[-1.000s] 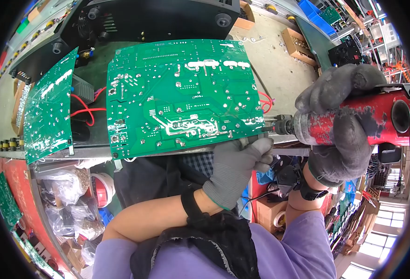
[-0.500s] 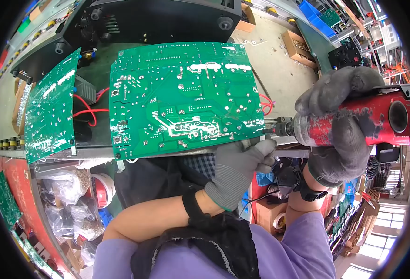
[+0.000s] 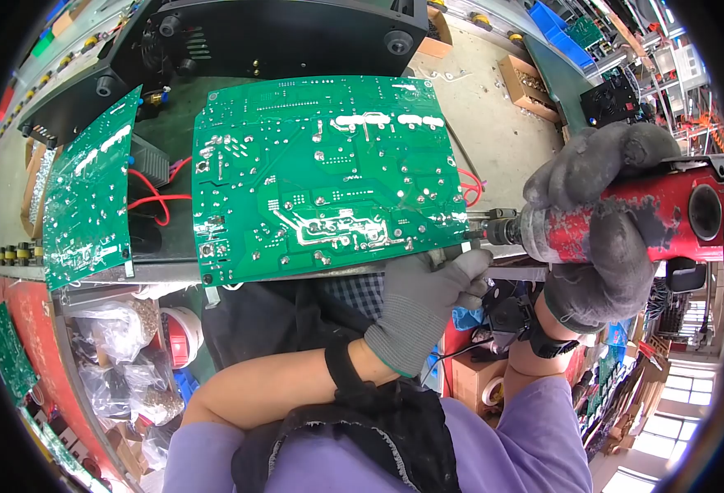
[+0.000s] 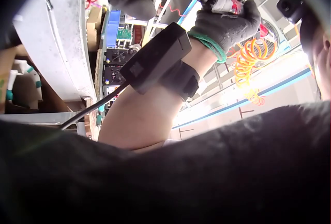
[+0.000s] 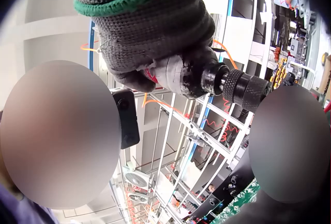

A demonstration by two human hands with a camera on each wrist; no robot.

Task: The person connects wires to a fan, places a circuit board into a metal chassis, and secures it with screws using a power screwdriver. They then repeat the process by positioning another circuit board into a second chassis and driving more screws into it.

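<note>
A large green circuit board (image 3: 329,181) stands tilted at the bench edge, its soldered side facing me. Below its lower right corner is my gloved left hand (image 3: 419,308); the thumb and curled fingers grip that corner, some fingertips hidden behind the board. My gloved right hand (image 3: 621,242) grips a red power screwdriver (image 3: 563,226), its worn body lying level and pointing left. The driver's bit reaches the board's lower right corner, close above the left thumb. In the right wrist view the driver's black knurled chuck (image 5: 243,87) extends beyond the glove.
A second green board (image 3: 91,193) stands at the left, with red wires (image 3: 161,197) behind. Black metal housings (image 3: 288,37) line the back. Small cardboard boxes (image 3: 529,89) hold hardware on the bench. Bagged parts (image 3: 124,329) sit below the bench.
The board and my left hand shift very slightly right and down in the head view, as does the housing behind. The driver stays at the board's corner in the right hand's grip.
</note>
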